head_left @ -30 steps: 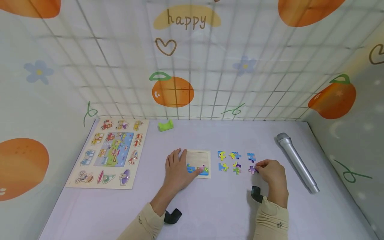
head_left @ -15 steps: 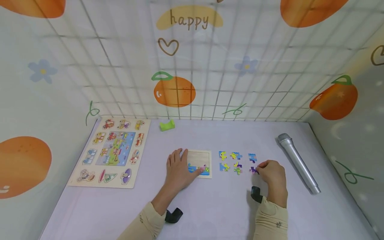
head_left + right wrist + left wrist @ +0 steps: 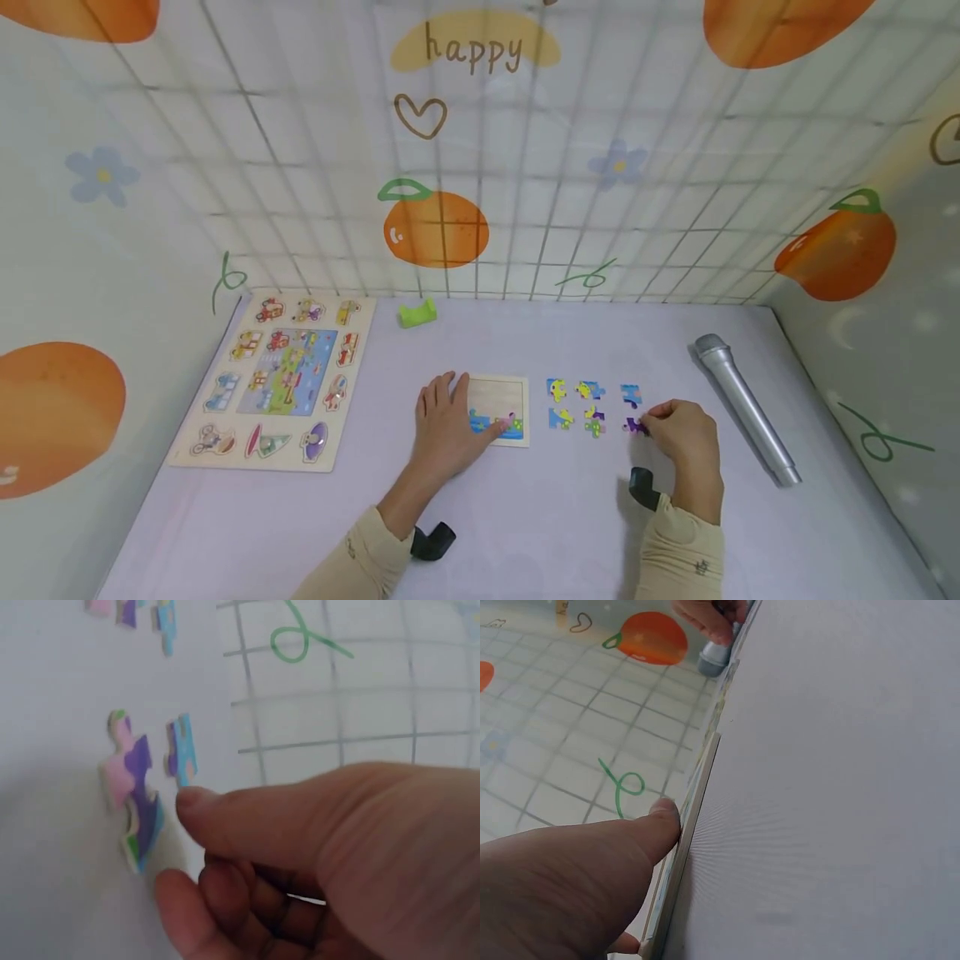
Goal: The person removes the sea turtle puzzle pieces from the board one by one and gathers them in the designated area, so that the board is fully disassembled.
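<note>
My left hand (image 3: pixel 442 429) rests over the left part of a small wooden jigsaw board (image 3: pixel 498 390), fingers extended and thumb near its lower edge. A row of blue, pink and green pieces (image 3: pixel 513 432) sits along the bottom of the board's recess. In the right wrist view, my right hand (image 3: pixel 285 855) is beside a pink-and-purple jigsaw piece (image 3: pixel 124 769) and a purple, blue and green one (image 3: pixel 144 825) touching or overlapping it. A gap shows between thumb and index finger, which appear apart from the pieces. Another blue-purple piece (image 3: pixel 182 746) lies beyond.
Several loose jigsaw pieces (image 3: pixel 576 404) lie between the hands. A large vehicle puzzle board (image 3: pixel 352 417) is at the left, a green holder (image 3: pixel 417 313) at the back, and a silver microphone (image 3: pixel 742 404) at the right. A fabric-covered grid wall (image 3: pixel 525 208) stands behind.
The piece by my right fingertips showed light purple a second ago; dark purple shows there now. Both hands have stayed nearly in place.
</note>
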Available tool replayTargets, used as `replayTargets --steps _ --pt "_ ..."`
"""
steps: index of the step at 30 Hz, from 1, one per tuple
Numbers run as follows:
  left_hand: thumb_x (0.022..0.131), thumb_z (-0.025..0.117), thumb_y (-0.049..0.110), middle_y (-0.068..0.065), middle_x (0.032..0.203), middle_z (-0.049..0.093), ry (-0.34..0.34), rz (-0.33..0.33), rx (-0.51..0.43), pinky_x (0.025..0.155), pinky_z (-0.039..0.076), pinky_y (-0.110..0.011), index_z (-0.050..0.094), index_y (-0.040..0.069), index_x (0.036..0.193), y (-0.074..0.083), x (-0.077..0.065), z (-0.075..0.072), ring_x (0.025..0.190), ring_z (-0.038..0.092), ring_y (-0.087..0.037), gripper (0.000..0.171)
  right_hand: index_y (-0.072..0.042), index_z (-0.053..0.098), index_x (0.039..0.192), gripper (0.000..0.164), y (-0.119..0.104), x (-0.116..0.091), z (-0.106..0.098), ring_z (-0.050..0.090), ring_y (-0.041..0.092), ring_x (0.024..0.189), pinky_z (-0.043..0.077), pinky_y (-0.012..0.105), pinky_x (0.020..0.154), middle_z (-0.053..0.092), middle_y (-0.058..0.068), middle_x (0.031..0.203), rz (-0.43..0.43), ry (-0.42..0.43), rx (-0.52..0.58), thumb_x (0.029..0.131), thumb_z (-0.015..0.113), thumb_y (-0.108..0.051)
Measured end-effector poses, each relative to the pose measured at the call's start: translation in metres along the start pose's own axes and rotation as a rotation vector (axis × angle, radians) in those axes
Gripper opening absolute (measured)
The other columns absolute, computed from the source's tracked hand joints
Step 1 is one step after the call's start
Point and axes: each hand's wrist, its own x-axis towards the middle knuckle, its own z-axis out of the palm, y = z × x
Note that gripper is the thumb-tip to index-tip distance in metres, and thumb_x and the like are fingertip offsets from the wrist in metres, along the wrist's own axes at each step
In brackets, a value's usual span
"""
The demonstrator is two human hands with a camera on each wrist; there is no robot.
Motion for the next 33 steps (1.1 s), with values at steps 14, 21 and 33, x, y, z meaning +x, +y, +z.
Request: replayTargets --steps 14,21,33 --pt "0.087 0.075 0.053 -0.012 0.166 0.025 -0.120 0.083 -0.138 0.122 0.026 -0.060 0.029 0.017 0.162 -0.036 -0.007 -0.016 0.154 0.020 -0.035 0.095 -0.007 0.072 0.098 0.015 -0.066 -0.009 0.036 0.061 0.022 0.082 0.044 0.027 0.065 0.072 0.008 0.091 -0.258 0.013 0.098 0.094 0.070 -0.021" --pt "0.087 0.077 0.051 -0.007 0.166 0.026 -0.175 0.144 -0.095 0.119 0.030 -0.063 0.041 0.031 0.157 -0.049 -0.003 -0.024 0.154 0.023 -0.033 0.081 -0.011 0.077 0.099 0.011 -0.109 -0.023 0.080 0.061 0.014 0.078 0.049 0.027 0.067 0.072 0.001 0.087 -0.489 -0.099 0.109 0.091 0.077 -0.018" --pt "0.085 0.081 0.047 -0.010 0.165 0.031 -0.166 0.208 -0.085 0.120 0.029 -0.061 0.055 0.026 0.147 -0.050 -0.004 -0.030 0.152 0.026 -0.035 0.070 -0.009 0.079 0.105 0.016 -0.133 -0.036 0.118 0.061 0.008 0.076 0.052 0.024 0.070 0.073 -0.003 0.086 -0.650 -0.235 0.045 0.089 0.079 -0.014"
